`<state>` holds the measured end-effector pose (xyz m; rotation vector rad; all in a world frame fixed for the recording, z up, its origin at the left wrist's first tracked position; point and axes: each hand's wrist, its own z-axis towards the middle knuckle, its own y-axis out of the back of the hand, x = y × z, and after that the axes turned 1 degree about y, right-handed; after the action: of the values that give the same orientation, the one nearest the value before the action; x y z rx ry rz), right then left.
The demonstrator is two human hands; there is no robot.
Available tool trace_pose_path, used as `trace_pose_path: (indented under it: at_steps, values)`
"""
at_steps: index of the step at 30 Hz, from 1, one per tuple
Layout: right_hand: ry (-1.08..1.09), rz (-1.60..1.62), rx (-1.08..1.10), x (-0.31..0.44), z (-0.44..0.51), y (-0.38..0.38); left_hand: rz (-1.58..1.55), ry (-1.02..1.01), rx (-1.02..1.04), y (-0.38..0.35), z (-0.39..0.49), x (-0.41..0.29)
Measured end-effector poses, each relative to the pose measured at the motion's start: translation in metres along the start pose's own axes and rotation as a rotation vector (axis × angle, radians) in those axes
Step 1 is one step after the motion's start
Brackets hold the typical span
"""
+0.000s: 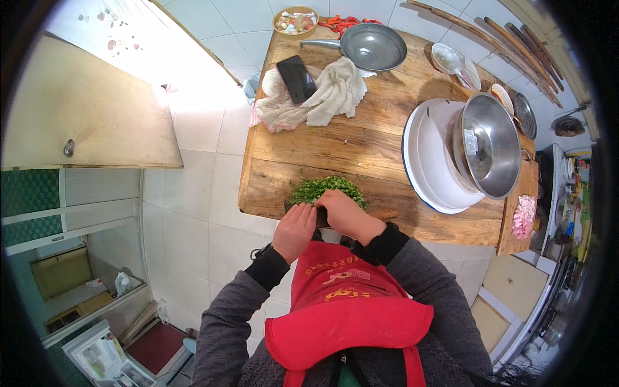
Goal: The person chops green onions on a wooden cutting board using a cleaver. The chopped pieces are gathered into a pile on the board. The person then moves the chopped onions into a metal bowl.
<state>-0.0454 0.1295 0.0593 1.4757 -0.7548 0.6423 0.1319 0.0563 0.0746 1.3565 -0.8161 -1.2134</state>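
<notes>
A heap of finely chopped green herbs or scallions (pixel 333 187) lies near the front edge of the wooden table (pixel 377 145). My left hand (pixel 296 230) rests at the near side of the heap, fingers together and extended over a dark knife blade (pixel 320 218). Beside it, my right hand (pixel 350 215) is curled, its fingertips meeting the blade and the greens close to my left fingers. The knife's wooden handle (pixel 385 213) sticks out to the right, beyond my right hand. What lies beneath my fingers is hidden.
A steel bowl (pixel 493 145) leans over a white enamel basin (pixel 428 150) at right. Sliced meat (pixel 523 217) sits on a cutting board (pixel 512 242). Farther back are a wok (pixel 375 47), a cloth (pixel 338 92), a phone (pixel 296 80), and red chillies (pixel 346 22).
</notes>
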Motion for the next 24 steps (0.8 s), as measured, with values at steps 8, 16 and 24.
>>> trace_pose_path:
  at_steps: [8, 16, 24]
  values:
    - [0.009, -0.002, -0.020, -0.011, 0.008, -0.006, 0.012, 0.021, -0.035, -0.005, -0.003, -0.003]
    - [-0.039, -0.097, -0.033, -0.014, 0.012, 0.004, 0.035, 0.029, -0.037, -0.005, -0.005, -0.007]
    - [-0.106, -0.115, 0.098, -0.013, -0.039, 0.033, -0.022, 0.064, -0.076, -0.012, -0.010, -0.008]
